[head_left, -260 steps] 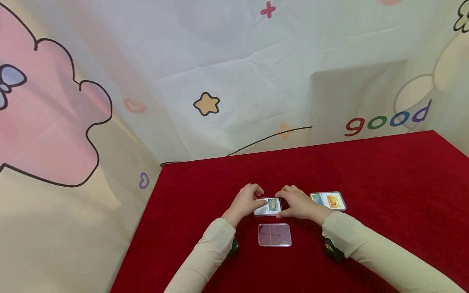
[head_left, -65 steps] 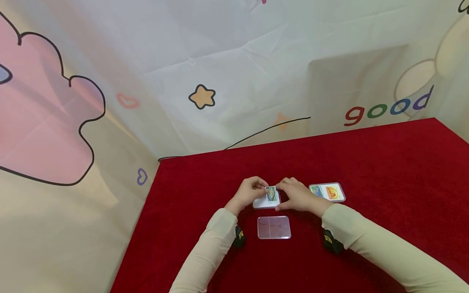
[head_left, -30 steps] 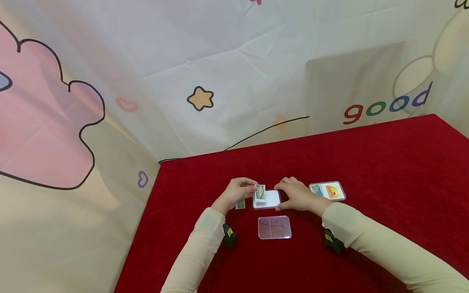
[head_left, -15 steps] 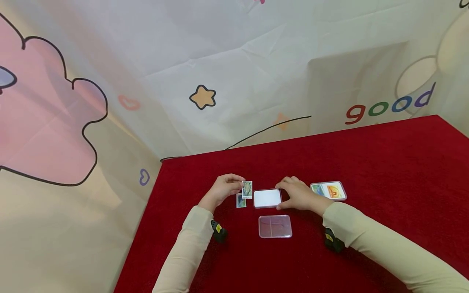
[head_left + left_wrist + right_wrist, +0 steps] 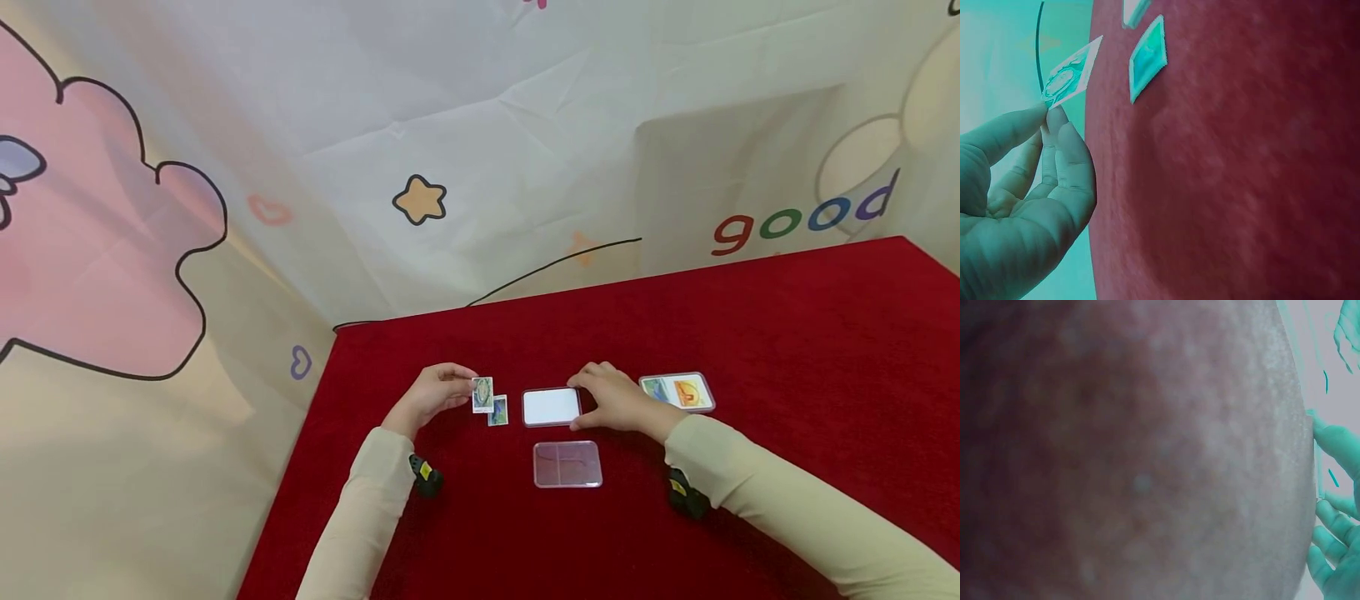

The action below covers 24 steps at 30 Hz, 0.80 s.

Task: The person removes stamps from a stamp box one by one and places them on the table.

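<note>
My left hand (image 5: 432, 396) pinches a postage stamp (image 5: 1071, 74) between thumb and fingertips, its oval green picture facing up. In the head view that stamp partly overlaps a second, blue-green stamp (image 5: 498, 412), which lies on the red cloth; the left wrist view has the second one (image 5: 1148, 57) apart from the fingers. To the right is a shallow clear plastic case (image 5: 551, 423) with a white insert (image 5: 551, 407). My right hand (image 5: 617, 400) holds the case's right end, thumb at the near corner and fingers at the far one. The right wrist view is mostly blurred.
A clear lid (image 5: 567, 465) lies just in front of the case. Beyond my right hand rests another clear case (image 5: 678, 392) with two colourful stamps inside, partly behind the wrist. Red cloth (image 5: 787, 367) covers the table, and a printed curtain (image 5: 525, 167) hangs behind it.
The green stamp lay over the white insert; my left hand has lifted it and carried it left, past the case's edge. The second stamp has come into view. My right hand stays at the case.
</note>
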Each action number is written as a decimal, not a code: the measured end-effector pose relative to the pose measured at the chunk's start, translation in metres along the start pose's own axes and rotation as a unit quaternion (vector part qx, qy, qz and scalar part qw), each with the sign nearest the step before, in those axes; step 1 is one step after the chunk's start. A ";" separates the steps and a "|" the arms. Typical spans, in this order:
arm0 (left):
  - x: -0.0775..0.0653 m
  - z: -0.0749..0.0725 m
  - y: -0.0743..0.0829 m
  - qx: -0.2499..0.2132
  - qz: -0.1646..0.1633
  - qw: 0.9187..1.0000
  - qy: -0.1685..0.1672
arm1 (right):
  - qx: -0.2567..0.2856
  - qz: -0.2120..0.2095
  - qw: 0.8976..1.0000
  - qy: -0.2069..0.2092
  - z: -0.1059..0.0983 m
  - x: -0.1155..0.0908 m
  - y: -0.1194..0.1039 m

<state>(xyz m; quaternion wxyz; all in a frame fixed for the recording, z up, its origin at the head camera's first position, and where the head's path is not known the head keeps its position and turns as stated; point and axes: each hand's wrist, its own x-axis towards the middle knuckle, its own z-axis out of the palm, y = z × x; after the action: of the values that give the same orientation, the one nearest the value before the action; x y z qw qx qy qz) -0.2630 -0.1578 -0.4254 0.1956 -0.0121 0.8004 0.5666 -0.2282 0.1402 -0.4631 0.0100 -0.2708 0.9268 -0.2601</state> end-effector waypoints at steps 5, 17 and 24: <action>-0.002 -0.009 -0.011 -0.006 -0.009 1.000 0.011 | -0.003 0.002 1.000 -0.003 -0.001 0.000 0.000; -0.001 -0.012 -0.022 0.003 0.004 1.000 0.006 | -0.003 0.006 1.000 0.001 -0.001 -0.001 0.001; 0.001 -0.006 -0.027 0.047 0.013 0.998 0.032 | -0.002 0.001 1.000 0.005 -0.001 -0.001 -0.001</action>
<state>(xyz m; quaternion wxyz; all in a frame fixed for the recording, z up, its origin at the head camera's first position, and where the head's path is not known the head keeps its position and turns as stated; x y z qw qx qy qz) -0.2597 -0.1729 -0.4481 0.1626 -0.0104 0.8319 0.5305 -0.2269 0.1402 -0.4621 0.0052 -0.2685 0.9277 -0.2592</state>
